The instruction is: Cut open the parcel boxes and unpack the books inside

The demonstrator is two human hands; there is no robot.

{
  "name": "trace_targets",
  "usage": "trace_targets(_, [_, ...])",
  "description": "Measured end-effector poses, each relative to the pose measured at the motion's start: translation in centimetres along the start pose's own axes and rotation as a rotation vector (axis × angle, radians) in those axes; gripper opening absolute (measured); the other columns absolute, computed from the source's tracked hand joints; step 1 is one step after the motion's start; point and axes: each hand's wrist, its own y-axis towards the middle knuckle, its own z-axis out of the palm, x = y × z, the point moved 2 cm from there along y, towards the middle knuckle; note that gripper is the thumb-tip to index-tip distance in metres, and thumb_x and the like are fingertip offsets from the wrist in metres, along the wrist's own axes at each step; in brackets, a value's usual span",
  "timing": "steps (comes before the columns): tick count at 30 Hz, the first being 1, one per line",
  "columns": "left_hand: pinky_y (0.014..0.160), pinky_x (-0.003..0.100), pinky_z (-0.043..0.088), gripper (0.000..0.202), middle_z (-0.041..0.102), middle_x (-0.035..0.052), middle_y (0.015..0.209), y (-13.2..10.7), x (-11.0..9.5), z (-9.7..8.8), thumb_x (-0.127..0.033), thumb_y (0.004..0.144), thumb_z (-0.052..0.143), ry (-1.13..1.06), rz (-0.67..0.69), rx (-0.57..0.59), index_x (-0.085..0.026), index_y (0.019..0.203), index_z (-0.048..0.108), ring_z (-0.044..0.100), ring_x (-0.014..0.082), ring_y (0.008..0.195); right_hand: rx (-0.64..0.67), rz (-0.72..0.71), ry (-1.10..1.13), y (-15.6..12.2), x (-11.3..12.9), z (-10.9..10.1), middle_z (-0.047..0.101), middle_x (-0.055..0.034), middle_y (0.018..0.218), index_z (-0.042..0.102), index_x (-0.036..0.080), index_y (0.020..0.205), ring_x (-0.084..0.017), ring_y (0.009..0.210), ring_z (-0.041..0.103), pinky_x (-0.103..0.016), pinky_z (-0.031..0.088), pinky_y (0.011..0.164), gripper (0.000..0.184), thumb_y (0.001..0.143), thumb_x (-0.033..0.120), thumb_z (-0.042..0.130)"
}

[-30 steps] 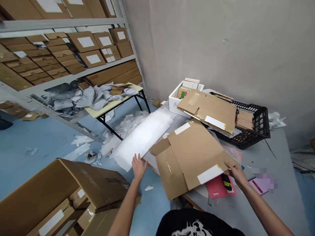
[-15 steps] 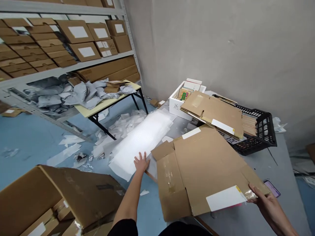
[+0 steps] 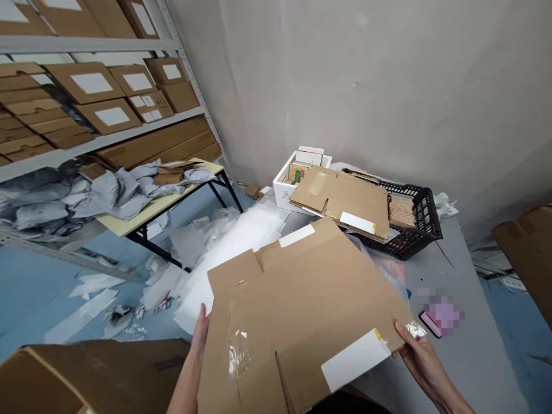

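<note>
Probably for balance, hands flank the flattened box — right hand clamped on its corner, lower right of frame; left hand at lower left, grip hidden.

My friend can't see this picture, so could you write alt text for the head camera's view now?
A person's right hand grips a large flattened brown cardboard box, with the left hand at its left edge. Beyond it are a black plastic crate and a white box; grey metal shelving holding brown cardboard cartons is at left.
</note>
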Motion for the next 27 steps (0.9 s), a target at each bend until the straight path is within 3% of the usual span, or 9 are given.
trace_targets(2, [0.069,0.047,0.058,0.08,0.073,0.0101,0.09,-1.9,0.5,-1.6,-0.084,0.07,0.033,-0.323,-0.241,-0.021,-0.022,0.113,0.062,0.066,0.0368,0.099,0.029,0.021,-0.013,-0.5,-1.3,0.0,0.064,-0.0019,0.064,0.069,0.022,0.083,-0.016,0.051,0.055,-0.027,0.046,0.042,0.038,0.062,0.051,0.077])
trace_targets(5, [0.065,0.045,0.06,0.076,0.075,0.0025,0.076,-4.4,1.1,-4.2,-0.048,0.055,0.075,-0.529,-0.501,-0.079,-0.026,0.124,0.054,0.07,0.0357,0.087,0.143,0.116,-0.054,-1.2,-3.2,-0.3,0.068,-0.0029,0.069,0.071,0.022,0.087,-0.017,0.056,0.06,-0.029,0.049,0.052,0.039,0.064,0.054,0.075])
trace_targets(8, [0.054,0.04,0.06,0.072,0.073,-0.0073,0.068,-4.9,0.7,-7.2,-0.026,0.056,0.07,-0.567,-0.493,-0.218,-0.037,0.125,0.05,0.071,0.0288,0.067,0.299,0.179,-0.132,-0.9,-3.7,-0.4,0.071,-0.004,0.079,0.073,0.023,0.094,-0.02,0.074,0.066,-0.032,0.052,0.071,0.041,0.066,0.053,0.075])
trace_targets(13, [0.05,0.037,0.058,0.059,0.074,-0.002,0.074,-1.1,-2.2,-9.7,-0.033,0.063,0.064,-0.465,-0.36,-0.262,-0.036,0.122,0.054,0.071,0.0274,0.065,0.476,0.139,-0.149,2.9,-0.4,1.6,0.072,-0.0071,0.094,0.068,0.025,0.11,-0.022,0.084,0.068,-0.039,0.05,0.084,0.055,0.07,0.062,0.067])
trace_targets(16, [0.057,0.039,0.059,0.068,0.075,0.0032,0.083,1.7,-4.6,-7.5,-0.033,0.058,0.072,-0.434,-0.318,-0.127,-0.029,0.124,0.052,0.071,0.0302,0.074,0.484,0.032,-0.167,5.1,1.9,4.5,0.071,-0.0064,0.098,0.065,0.024,0.113,-0.023,0.085,0.068,-0.041,0.051,0.084,0.055,0.07,0.057,0.07])
trace_targets(19, [0.068,0.04,0.059,0.078,0.074,0.0065,0.093,4.0,-6.9,-3.6,-0.03,0.053,0.079,-0.417,-0.255,0.047,-0.024,0.125,0.048,0.071,0.0306,0.084,0.431,-0.058,-0.069,6.1,3.1,6.1,0.068,-0.0078,0.114,0.056,0.026,0.124,-0.025,0.097,0.066,-0.043,0.05,0.089,0.057,0.074,0.051,0.068])
trace_targets(23, [0.085,0.043,0.053,0.065,0.068,0.0135,0.111,8.3,-11.1,1.7,-0.051,0.064,0.072,-0.194,-0.101,0.322,-0.018,0.117,0.054,0.065,0.0309,0.102,0.315,-0.056,0.061,7.2,2.2,3.9,0.062,-0.0099,0.126,0.042,0.027,0.137,-0.028,0.106,0.064,-0.045,0.05,0.09,0.067,0.078,0.048,0.065])
trace_targets(25, [0.097,0.045,0.046,0.065,0.064,0.0157,0.121,11.7,-14.6,3.9,-0.058,0.064,0.068,0.044,0.044,0.294,-0.016,0.113,0.056,0.057,0.0321,0.116,0.272,-0.022,0.09,7.9,0.9,2.0,0.06,-0.0095,0.129,0.037,0.028,0.14,-0.028,0.108,0.063,-0.044,0.05,0.09,0.071,0.078,0.048,0.066])
trace_targets(27, [0.104,0.048,0.036,0.068,0.057,0.0184,0.13,15.9,-18.8,6.2,-0.06,0.066,0.064,0.262,0.154,0.101,-0.015,0.116,0.054,0.049,0.0346,0.125,0.232,0.003,0.11,8.7,-0.6,0.5,0.06,-0.0083,0.13,0.035,0.03,0.142,-0.027,0.109,0.062,-0.043,0.05,0.092,0.074,0.077,0.049,0.066])
